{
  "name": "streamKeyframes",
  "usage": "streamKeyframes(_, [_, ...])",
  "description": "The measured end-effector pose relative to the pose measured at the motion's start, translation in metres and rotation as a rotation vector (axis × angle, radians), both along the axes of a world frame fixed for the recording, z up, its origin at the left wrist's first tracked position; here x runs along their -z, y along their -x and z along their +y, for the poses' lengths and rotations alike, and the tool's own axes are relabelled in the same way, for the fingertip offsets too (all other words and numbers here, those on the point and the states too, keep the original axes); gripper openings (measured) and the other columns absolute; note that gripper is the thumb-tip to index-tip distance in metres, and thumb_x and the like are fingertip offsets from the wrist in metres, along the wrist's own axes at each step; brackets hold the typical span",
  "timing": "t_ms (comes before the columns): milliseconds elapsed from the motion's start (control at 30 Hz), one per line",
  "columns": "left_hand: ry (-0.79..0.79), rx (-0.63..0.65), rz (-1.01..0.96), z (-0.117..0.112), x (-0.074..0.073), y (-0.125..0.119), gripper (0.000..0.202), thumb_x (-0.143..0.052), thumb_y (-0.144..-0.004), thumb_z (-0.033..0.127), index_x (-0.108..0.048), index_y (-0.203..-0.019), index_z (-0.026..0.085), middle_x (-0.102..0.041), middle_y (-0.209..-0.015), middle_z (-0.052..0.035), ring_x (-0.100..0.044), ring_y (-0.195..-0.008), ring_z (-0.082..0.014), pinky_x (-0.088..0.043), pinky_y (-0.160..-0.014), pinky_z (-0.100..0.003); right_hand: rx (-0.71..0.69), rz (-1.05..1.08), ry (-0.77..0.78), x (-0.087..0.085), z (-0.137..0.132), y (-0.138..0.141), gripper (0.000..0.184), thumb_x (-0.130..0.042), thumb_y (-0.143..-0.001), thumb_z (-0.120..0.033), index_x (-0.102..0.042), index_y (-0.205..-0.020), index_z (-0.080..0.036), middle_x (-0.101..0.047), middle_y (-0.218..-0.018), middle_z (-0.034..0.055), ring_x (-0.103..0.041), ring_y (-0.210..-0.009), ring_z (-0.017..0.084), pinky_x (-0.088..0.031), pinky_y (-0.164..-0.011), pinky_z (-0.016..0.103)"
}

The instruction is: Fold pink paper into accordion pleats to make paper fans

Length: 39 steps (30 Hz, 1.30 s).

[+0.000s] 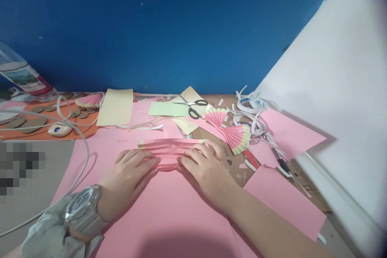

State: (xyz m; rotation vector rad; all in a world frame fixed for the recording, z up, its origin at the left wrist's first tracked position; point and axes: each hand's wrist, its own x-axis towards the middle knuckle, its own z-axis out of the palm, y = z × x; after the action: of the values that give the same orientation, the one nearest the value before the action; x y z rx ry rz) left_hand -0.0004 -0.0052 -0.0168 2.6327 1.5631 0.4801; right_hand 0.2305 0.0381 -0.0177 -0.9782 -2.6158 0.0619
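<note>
A pleated strip of pink paper [171,150] with pale green and yellow ends lies across a large pink sheet [169,209]. My left hand [131,173] grips its near folded edge at the left, fingers bent over the pleats. At the right, my right hand [205,167] pinches the same edge, its fingers curled on the folds. The two hands sit a short way apart, with the creased middle of the strip showing between them. Just beyond my right hand rests a finished-looking paper fan [225,129], pink with green and yellow tips. The thumbs are partly hidden.
Scissors [193,107] with black handles lie on a green paper strip [165,109]. A yellow sheet [115,107] is at the back left. Curled white strips [252,113] and a pen [279,159] are at the right. A bottle [27,76] and white cable [86,149] occupy the left.
</note>
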Motion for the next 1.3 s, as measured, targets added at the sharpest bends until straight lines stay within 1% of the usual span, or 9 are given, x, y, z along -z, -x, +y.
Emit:
streamKeyframes(167, [-0.094, 0.03, 0.047, 0.003, 0.002, 0.001, 0.015, -0.05, -0.088, 0.022, -0.055, -0.102, 0.019, -0.063, -0.095, -0.005, -0.055, -0.086, -0.0211, -0.04, -0.078, -0.04, 0.002, -0.022, 0.013, 0.003, 0.0, -0.001, 0.016, -0.046, -0.086, -0.009, -0.058, -0.091, -0.02, -0.061, -0.092, 0.0022, -0.046, -0.093, 0.019, -0.024, -0.085, 0.038])
streamKeyframes(267, [-0.066, 0.048, 0.047, 0.003, 0.002, 0.002, 0.012, -0.048, -0.088, 0.017, -0.056, -0.098, 0.019, -0.061, -0.091, -0.0043, -0.054, -0.081, -0.0196, -0.041, -0.074, -0.038, -0.002, -0.034, 0.043, 0.003, 0.001, -0.003, 0.017, -0.046, -0.083, -0.006, -0.057, -0.087, -0.019, -0.06, -0.093, 0.0021, -0.045, -0.093, 0.019, -0.023, -0.083, 0.037])
streamKeyframes(367, [-0.02, 0.051, 0.027, 0.002, 0.002, 0.003, 0.012, -0.048, -0.088, 0.016, -0.055, -0.098, 0.02, -0.06, -0.091, -0.0039, -0.053, -0.082, -0.0188, -0.042, -0.075, -0.037, -0.007, -0.037, 0.055, 0.002, 0.0, -0.004, 0.016, -0.048, -0.082, -0.006, -0.057, -0.087, -0.019, -0.059, -0.095, 0.0017, -0.045, -0.092, 0.018, -0.022, -0.08, 0.036])
streamKeyframes(467, [-0.033, 0.054, 0.009, 0.002, 0.003, 0.004, 0.013, -0.049, -0.088, 0.016, -0.054, -0.1, 0.02, -0.06, -0.095, -0.0041, -0.053, -0.085, -0.0191, -0.041, -0.079, -0.037, -0.006, -0.025, 0.058, 0.002, 0.0, -0.004, 0.019, -0.048, -0.082, -0.005, -0.057, -0.09, -0.019, -0.058, -0.097, 0.0017, -0.046, -0.092, 0.017, -0.022, -0.079, 0.035])
streamKeyframes(600, [-0.04, 0.066, -0.002, 0.002, 0.003, 0.003, 0.015, -0.049, -0.088, 0.017, -0.053, -0.102, 0.02, -0.061, -0.098, -0.0044, -0.053, -0.088, -0.0194, -0.041, -0.08, -0.037, -0.017, -0.014, 0.077, 0.003, 0.001, -0.005, 0.018, -0.047, -0.082, -0.005, -0.057, -0.09, -0.019, -0.059, -0.093, 0.0015, -0.047, -0.09, 0.017, -0.023, -0.079, 0.035])
streamKeyframes(800, [-0.061, 0.061, 0.039, -0.001, -0.001, 0.0, 0.01, -0.049, -0.087, 0.015, -0.058, -0.09, 0.019, -0.061, -0.088, -0.0032, -0.053, -0.08, -0.0191, -0.042, -0.074, -0.037, -0.05, -0.009, 0.033, 0.003, 0.001, -0.005, 0.017, -0.048, -0.082, -0.006, -0.057, -0.091, -0.018, -0.06, -0.095, 0.0031, -0.047, -0.091, 0.018, -0.023, -0.084, 0.036])
streamKeyframes(1067, [-0.135, 0.017, 0.155, -0.002, 0.0, -0.001, 0.012, -0.054, -0.078, 0.008, -0.059, -0.077, 0.02, -0.057, -0.074, -0.0013, -0.051, -0.073, -0.0201, -0.04, -0.074, -0.04, -0.043, -0.121, -0.123, 0.003, -0.002, -0.001, 0.011, -0.05, -0.08, -0.008, -0.057, -0.082, -0.016, -0.057, -0.082, 0.004, -0.045, -0.077, 0.019, -0.029, -0.075, 0.034])
streamKeyframes(1200, [-0.175, 0.031, 0.143, -0.001, 0.001, -0.005, 0.012, -0.052, -0.081, 0.01, -0.06, -0.086, 0.019, -0.061, -0.082, -0.0032, -0.053, -0.078, -0.0215, -0.04, -0.076, -0.041, -0.119, -0.12, -0.135, 0.003, -0.001, 0.003, 0.012, -0.047, -0.083, -0.008, -0.058, -0.083, -0.014, -0.054, -0.08, 0.0045, -0.044, -0.075, 0.018, -0.032, -0.074, 0.034])
streamKeyframes(1300, [-0.198, 0.133, 0.092, -0.002, 0.001, -0.008, 0.015, -0.05, -0.083, 0.011, -0.059, -0.092, 0.018, -0.062, -0.091, -0.004, -0.054, -0.083, -0.0211, -0.04, -0.08, -0.04, -0.2, -0.131, -0.095, 0.005, -0.004, 0.005, 0.014, -0.046, -0.085, -0.007, -0.058, -0.09, -0.013, -0.054, -0.084, 0.0048, -0.045, -0.077, 0.018, -0.035, -0.074, 0.033])
